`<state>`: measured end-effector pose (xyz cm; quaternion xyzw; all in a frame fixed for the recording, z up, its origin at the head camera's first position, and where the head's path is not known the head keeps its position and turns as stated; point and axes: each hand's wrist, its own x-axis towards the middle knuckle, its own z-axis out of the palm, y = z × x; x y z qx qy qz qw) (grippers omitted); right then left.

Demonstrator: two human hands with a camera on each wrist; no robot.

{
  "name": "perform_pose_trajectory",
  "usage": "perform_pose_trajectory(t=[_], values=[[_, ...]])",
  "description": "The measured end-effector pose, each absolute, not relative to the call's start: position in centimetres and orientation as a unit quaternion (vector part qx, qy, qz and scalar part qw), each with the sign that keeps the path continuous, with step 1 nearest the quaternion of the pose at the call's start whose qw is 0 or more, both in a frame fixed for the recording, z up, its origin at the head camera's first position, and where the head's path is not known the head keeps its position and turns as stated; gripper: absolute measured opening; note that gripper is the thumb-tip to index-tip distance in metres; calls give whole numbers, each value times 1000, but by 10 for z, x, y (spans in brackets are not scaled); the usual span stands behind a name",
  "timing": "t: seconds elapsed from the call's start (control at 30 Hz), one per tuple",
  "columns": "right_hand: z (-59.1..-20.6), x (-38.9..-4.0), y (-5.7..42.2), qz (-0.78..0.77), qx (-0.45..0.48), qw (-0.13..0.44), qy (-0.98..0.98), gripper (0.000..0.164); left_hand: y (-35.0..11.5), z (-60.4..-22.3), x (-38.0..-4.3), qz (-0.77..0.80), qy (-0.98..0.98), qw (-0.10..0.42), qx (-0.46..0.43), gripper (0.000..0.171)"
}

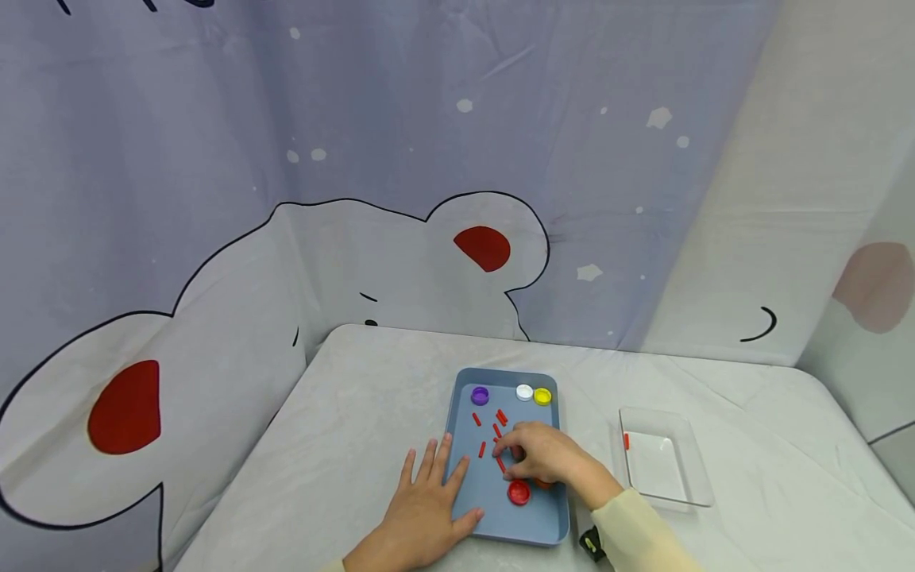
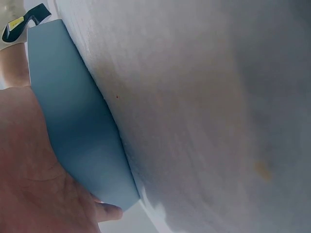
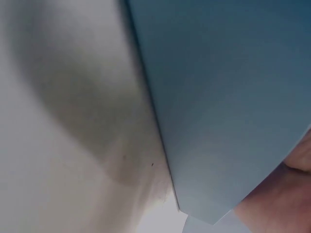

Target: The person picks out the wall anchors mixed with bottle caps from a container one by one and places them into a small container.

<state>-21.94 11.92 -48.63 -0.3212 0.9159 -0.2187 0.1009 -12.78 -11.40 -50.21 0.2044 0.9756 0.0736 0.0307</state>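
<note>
Left hand [image 1: 422, 512] spread | right hand [image 1: 545, 457]: grip unclear | tray [image 1: 530, 526]: red sticks [image 1: 482, 450], caps [image 1: 519, 492] | box [image 1: 658, 474]: red stick [image 1: 626, 441]

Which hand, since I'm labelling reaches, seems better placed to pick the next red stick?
Probably the right hand: it is among the red sticks, while the left hand lies spread over the left edge of the blue tray.

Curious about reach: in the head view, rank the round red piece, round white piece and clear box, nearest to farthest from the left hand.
1. Round red piece, near end of tray.
2. Round white piece, tray's far end.
3. Clear box, right of tray.
</note>
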Motion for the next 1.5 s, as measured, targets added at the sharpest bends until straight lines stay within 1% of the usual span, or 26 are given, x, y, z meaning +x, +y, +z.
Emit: perform_pose_trajectory(t=[0.5,0.7,0.97,1.17,1.5], values=[[-489,-220,121,-210,-329,76,918,19,-113,-501,-130,78,975,33,205,78],[-492,-220,123,-210,-337,61,916,19,-113,-504,-132,87,973,18,213,77],[-494,-220,129,-271,-339,55,899,20,-114,-510,-132,88,973,12,215,79],[-485,-212,138,-324,-323,48,888,20,-115,-511,-130,79,974,14,211,79],[-471,-197,159,-369,-312,0,875,19,-113,-502,-127,83,976,35,196,80]])
